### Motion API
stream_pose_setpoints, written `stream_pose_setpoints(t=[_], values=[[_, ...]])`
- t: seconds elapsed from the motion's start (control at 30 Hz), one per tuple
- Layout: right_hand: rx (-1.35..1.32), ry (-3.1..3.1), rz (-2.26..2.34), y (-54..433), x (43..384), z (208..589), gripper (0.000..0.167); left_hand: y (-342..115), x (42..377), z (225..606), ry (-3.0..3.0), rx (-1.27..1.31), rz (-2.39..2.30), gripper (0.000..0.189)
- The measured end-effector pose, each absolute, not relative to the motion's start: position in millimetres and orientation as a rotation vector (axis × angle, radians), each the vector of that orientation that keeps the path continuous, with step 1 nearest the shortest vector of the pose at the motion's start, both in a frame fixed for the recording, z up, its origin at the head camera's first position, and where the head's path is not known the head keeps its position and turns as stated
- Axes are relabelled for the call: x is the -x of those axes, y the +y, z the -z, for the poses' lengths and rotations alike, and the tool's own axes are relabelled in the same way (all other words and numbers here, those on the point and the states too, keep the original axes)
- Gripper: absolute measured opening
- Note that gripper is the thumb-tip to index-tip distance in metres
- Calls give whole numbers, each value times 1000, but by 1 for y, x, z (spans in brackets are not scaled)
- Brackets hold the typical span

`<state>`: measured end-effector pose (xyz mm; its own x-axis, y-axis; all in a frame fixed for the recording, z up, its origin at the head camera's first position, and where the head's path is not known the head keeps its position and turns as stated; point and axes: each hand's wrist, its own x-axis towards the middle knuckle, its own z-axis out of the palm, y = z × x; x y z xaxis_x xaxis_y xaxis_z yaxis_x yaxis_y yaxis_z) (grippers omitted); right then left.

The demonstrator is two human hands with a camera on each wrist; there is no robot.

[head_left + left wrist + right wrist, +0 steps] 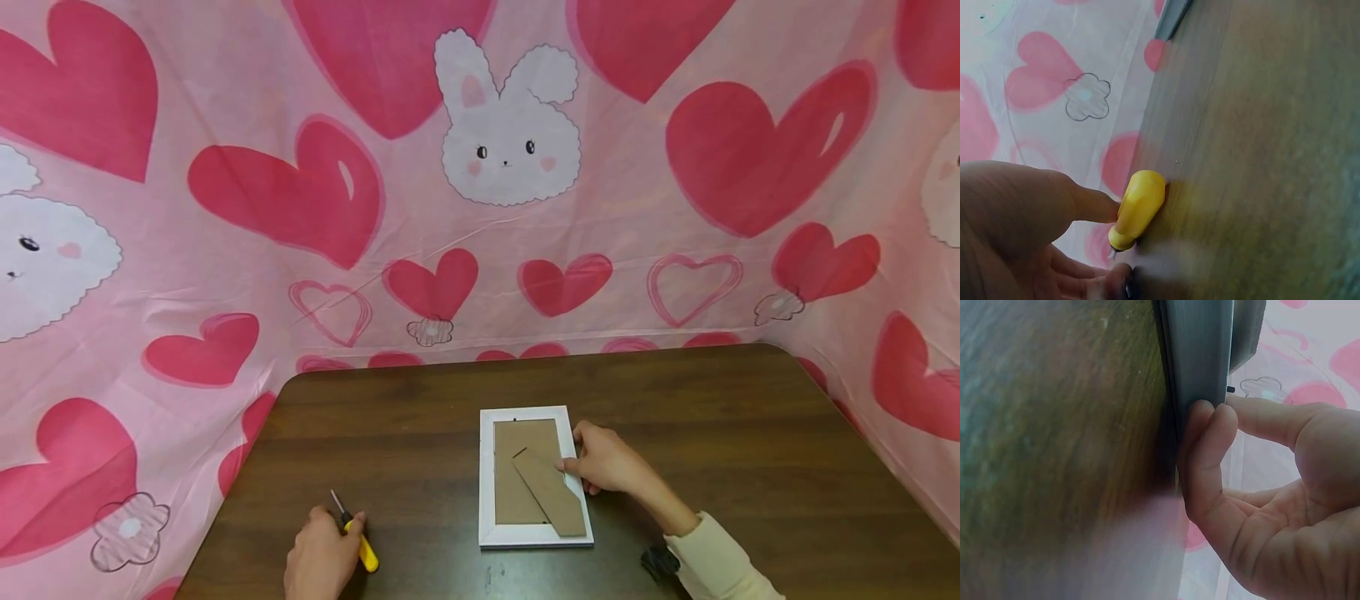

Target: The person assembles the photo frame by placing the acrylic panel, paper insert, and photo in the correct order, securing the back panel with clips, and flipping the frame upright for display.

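A white picture frame (487, 483) lies face down on the table, its brown backing board (513, 437) facing up. An easel leg (551, 492) of the same brown board slants across the back. My right hand (611, 458) grips the frame's right side, thumb on top and fingers against the outer edge; in the right wrist view the fingertips (1225, 419) press on the frame's side. Left of the frame, my left hand (321, 554) holds a screwdriver (367, 553) with a yellow and black handle between thumb and fingers, its metal shaft pointing away from me.
The dark wooden table (420, 442) has rounded far corners. A pink cloth (510, 233) with hearts and rabbits hangs behind it and along both sides. A small black object (660, 563) sits by the right sleeve (716, 554).
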<state>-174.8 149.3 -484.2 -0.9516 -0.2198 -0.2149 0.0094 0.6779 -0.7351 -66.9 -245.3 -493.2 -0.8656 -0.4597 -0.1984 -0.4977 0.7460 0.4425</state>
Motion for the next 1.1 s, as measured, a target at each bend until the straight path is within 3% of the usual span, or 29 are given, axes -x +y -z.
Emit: stream_pose_setpoints(t=[0.27, 0.57, 0.83, 1.1], values=[[180, 2613, 1119, 150, 175, 484, 37, -249, 72, 491, 2810, 822, -769, 60], [196, 2606, 1127, 153, 175, 485, 45, -241, 79, 488, 2888, 659, -773, 49], [210, 2687, 1114, 158, 177, 481, 51, -212, 91, 477, 2931, 556, -980, 45], [243, 2729, 1160, 153, 173, 469, 44, -167, 101, 464, 2917, 395, -1213, 44]])
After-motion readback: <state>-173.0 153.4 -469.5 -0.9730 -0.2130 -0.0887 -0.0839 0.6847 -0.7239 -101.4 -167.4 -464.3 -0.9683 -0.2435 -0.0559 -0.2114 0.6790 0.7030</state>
